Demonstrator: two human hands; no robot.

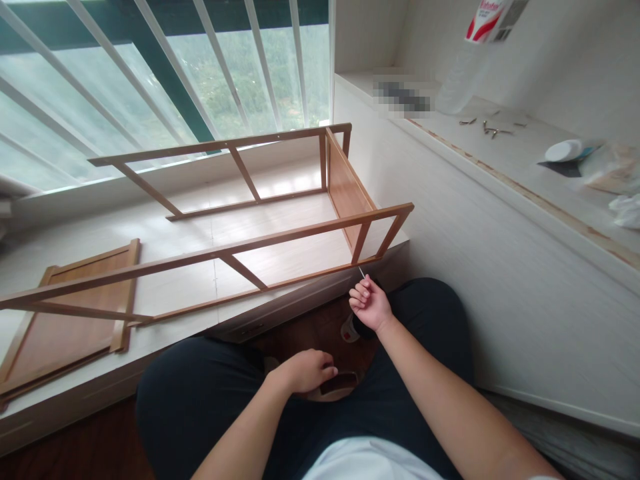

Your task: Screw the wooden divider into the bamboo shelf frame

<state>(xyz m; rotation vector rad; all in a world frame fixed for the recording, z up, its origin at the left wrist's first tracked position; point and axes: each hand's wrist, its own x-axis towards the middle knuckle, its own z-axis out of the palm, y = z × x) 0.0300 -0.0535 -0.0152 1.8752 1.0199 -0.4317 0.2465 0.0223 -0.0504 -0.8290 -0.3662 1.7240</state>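
Note:
My right hand (371, 303) is closed around a thin metal rod (361, 272), like a hex key. The rod's tip meets the lower rail of the near side of a wooden frame (295, 233), close to its right end. The frame lies on its side on a white ledge, with one brown panel (353, 190) standing between its two ladder-like sides. Over my lap, my left hand (307, 370) hangs loosely bent, thumb and forefinger slightly apart, apparently holding nothing. Its other fingers are mostly hidden.
A loose wooden panel (75, 313) lies on the ledge (175, 267) at left, partly under the frame. Several bolts (493, 128), a plastic bottle (463, 77) and a white-capped container (565, 151) are on the right-hand shelf (530, 173). Behind the ledge is a barred window (240, 73).

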